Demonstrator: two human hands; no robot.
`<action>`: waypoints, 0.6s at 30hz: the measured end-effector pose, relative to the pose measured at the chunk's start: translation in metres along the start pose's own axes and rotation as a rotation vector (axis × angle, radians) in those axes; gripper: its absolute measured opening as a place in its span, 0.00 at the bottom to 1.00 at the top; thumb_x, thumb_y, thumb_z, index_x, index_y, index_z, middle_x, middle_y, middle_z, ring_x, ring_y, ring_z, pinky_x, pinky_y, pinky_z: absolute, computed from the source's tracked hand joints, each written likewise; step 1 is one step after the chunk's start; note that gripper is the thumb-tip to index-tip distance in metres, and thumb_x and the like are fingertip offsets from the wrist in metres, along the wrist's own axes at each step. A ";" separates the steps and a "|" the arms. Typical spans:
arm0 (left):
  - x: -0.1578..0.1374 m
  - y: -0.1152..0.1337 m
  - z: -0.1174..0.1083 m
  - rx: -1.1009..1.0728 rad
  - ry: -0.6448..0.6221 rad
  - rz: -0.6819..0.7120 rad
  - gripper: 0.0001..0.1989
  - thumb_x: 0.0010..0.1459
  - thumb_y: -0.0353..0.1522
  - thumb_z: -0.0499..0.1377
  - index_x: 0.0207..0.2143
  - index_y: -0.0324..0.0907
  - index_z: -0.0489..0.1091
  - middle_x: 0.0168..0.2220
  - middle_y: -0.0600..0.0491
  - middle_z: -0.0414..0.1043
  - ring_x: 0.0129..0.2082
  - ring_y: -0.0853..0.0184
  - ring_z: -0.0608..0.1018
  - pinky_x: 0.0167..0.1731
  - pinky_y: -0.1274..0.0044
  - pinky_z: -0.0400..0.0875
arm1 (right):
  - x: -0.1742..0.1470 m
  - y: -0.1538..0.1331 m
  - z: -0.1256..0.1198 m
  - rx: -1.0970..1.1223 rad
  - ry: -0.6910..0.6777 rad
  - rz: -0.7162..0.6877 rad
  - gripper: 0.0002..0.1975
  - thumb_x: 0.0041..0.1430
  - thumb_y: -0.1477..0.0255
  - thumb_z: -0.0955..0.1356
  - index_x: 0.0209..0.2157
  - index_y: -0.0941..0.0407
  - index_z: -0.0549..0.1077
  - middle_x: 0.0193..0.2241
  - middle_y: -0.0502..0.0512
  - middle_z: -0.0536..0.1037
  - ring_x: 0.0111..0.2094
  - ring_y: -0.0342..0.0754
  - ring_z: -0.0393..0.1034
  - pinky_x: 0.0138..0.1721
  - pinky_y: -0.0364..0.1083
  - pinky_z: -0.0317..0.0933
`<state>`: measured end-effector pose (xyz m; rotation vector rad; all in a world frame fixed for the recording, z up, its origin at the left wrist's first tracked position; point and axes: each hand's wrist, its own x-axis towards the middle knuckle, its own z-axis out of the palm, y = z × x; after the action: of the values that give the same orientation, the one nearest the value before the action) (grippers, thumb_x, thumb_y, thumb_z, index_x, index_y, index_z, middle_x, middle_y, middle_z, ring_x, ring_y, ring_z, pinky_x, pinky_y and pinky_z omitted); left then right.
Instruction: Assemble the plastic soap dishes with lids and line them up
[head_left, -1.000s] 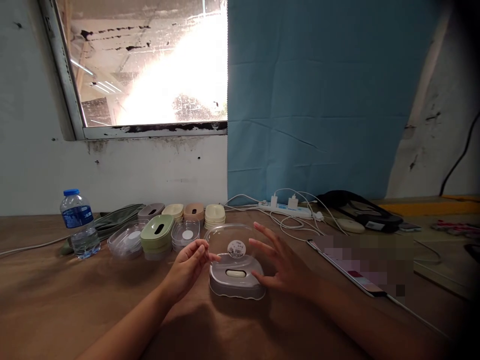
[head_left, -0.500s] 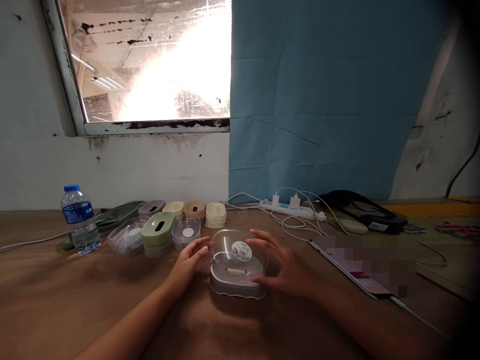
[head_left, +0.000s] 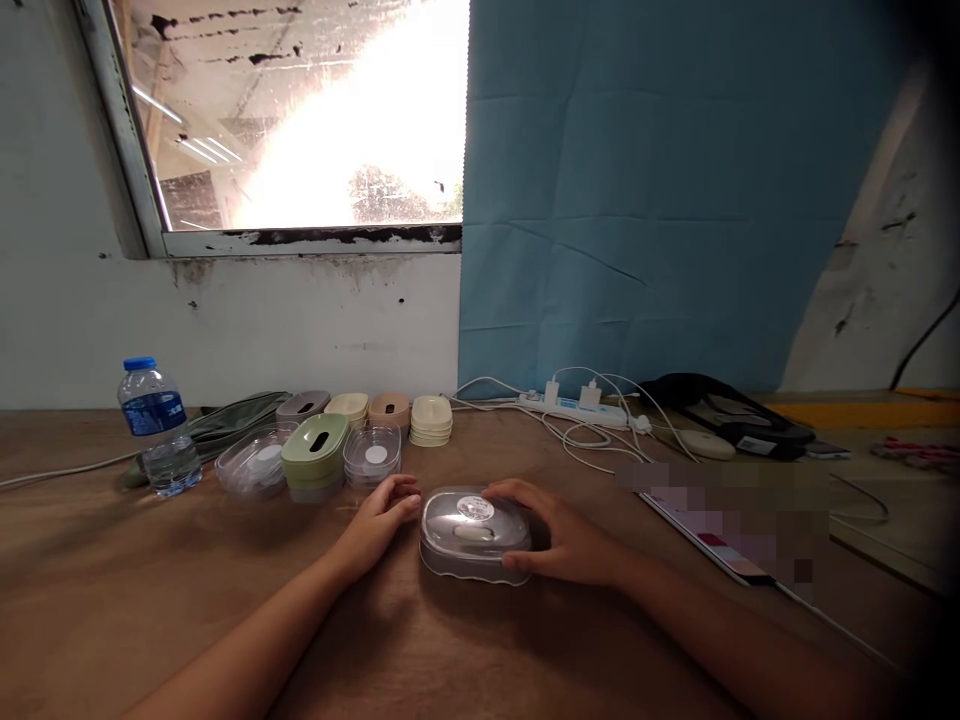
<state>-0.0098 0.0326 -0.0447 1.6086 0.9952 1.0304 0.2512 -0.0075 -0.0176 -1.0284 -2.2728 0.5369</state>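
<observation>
A small grey box (head_left: 474,571) with rounded corners and a wavy bottom edge sits on the table in front of me. Over it lies a clear plastic lid (head_left: 442,520) with a round printed white sticker; a pale oblong piece shows through it. My right hand (head_left: 559,535) grips the lid from the right side, its thumb at the front and its fingers at the back. Close to the box's left side, my left hand (head_left: 386,515) rests with loosely bent fingers, thumb apart, and nothing in it.
Clear lids (head_left: 255,462), stacked green pieces (head_left: 315,455), more clear lids (head_left: 373,458) and cream pieces (head_left: 431,420) stand behind, left of centre. A water bottle (head_left: 156,430) is far left. A power strip (head_left: 577,410) with cables and a phone (head_left: 701,535) lie to the right.
The clear lid has come down from its raised, tilted position and now lies over the grey box. My right hand has lowered with it; my left hand stays beside the box.
</observation>
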 end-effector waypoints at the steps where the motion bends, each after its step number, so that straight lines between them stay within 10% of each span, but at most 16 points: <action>1: -0.001 0.001 0.000 0.028 -0.028 0.021 0.20 0.53 0.39 0.55 0.46 0.37 0.62 0.48 0.44 0.67 0.50 0.60 0.69 0.51 0.69 0.61 | 0.000 0.000 -0.001 0.000 -0.017 0.010 0.30 0.45 0.60 0.71 0.50 0.53 0.64 0.49 0.57 0.66 0.49 0.56 0.61 0.49 0.52 0.58; 18: -0.016 0.007 0.001 0.405 -0.279 0.290 0.29 0.49 0.38 0.61 0.54 0.45 0.58 0.52 0.47 0.59 0.50 0.61 0.67 0.51 0.69 0.64 | -0.003 0.015 -0.007 0.017 -0.125 0.040 0.37 0.35 0.61 0.75 0.48 0.54 0.62 0.51 0.57 0.61 0.51 0.55 0.58 0.51 0.51 0.56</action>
<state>-0.0131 0.0163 -0.0405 2.2133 0.8284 0.7898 0.2654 0.0006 -0.0218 -1.0611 -2.3556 0.6533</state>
